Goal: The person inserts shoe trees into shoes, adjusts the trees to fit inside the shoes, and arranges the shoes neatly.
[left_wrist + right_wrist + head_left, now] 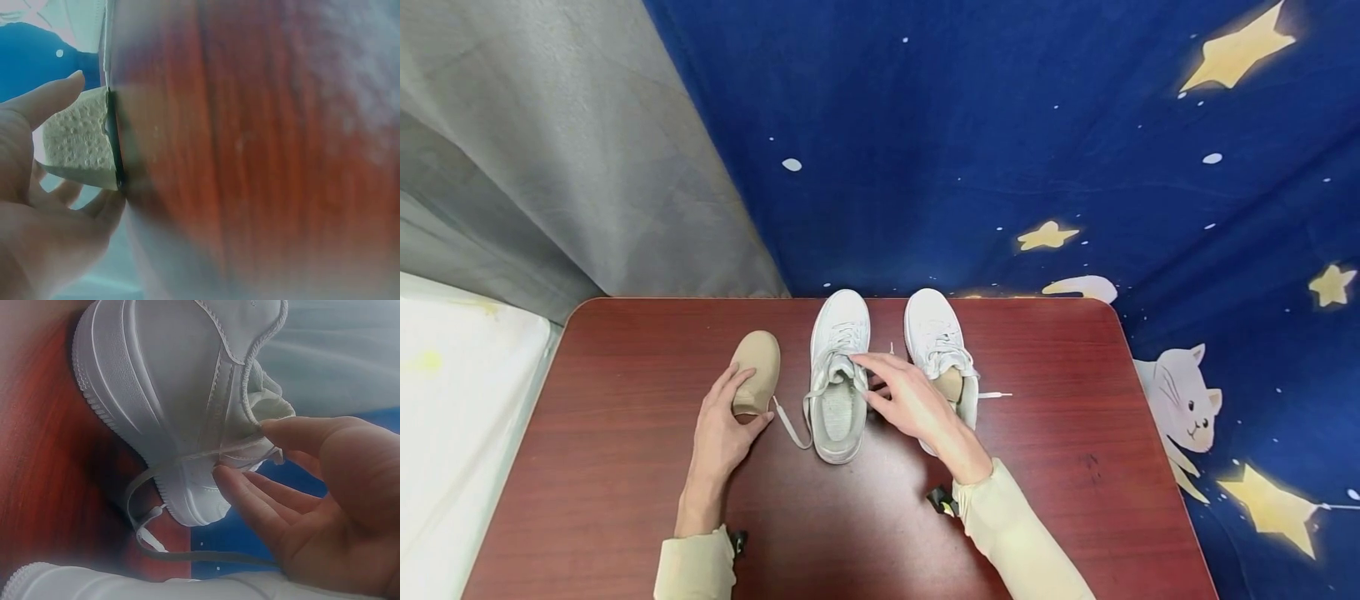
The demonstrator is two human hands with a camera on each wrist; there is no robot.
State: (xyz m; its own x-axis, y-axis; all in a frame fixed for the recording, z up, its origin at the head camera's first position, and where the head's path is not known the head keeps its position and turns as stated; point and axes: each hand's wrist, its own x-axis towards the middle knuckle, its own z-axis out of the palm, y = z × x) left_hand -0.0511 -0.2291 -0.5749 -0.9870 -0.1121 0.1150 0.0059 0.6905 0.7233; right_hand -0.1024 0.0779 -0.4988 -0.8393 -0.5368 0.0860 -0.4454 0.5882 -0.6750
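My left hand (722,429) grips a beige shoe filler (760,367) at the left of the table, with the thumb near its cut end and the fingers along its left side. In the left wrist view, that cut end (78,137) looks rough and pitted. A white sneaker (837,417) stands right of it, its opening bare to the insole and its lace (793,429) trailing left. My right hand (917,404) reaches over the second sneaker; its thumb and index fingertips touch the first sneaker's right side by the tongue and lace, apart from each other.
The second white sneaker (928,321) stands to the right, partly behind my right hand, with another beige filler (950,384) in its opening and a lace end (996,394) on the table. The reddish-brown table (1060,517) ends at a blue star-patterned curtain (887,167).
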